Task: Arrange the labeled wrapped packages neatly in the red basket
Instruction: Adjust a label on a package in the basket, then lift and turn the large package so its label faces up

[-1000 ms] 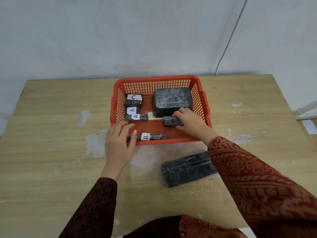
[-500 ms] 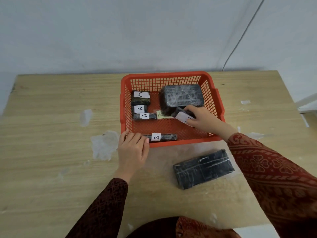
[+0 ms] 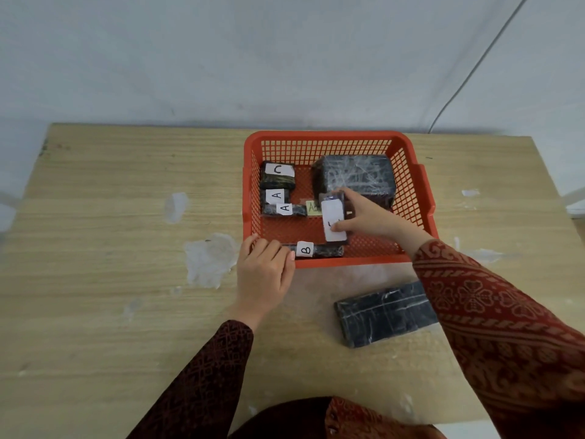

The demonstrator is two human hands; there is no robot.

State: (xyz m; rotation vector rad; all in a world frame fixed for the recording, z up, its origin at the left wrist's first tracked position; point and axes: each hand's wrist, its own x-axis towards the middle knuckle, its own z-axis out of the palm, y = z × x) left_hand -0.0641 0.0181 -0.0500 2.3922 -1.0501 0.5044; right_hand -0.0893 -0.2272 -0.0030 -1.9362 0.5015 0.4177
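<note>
The red basket [image 3: 329, 138] stands on the wooden table. Inside, along its left wall, lie a package labelled C [image 3: 278, 175] and two labelled A [image 3: 276, 196] [image 3: 285, 209]. A large black wrapped package [image 3: 354, 176] fills the back right corner. A slim package labelled B [image 3: 316, 249] lies along the front wall. My right hand [image 3: 370, 217] grips a small black package with a white label [image 3: 333, 221] tilted up over the basket floor. My left hand [image 3: 264, 274] rests on the basket's front left corner, fingers touching the B package's end.
A long black wrapped package [image 3: 384, 313] lies on the table in front of the basket, partly under my right sleeve. A small yellow note [image 3: 313, 206] sits on the basket floor. Pale tape patches [image 3: 209, 258] mark the tabletop at left. A cable runs down the wall.
My right hand has lifted the small package off the basket floor and turned it so its white label faces up. My left hand has curled onto the basket's front corner.
</note>
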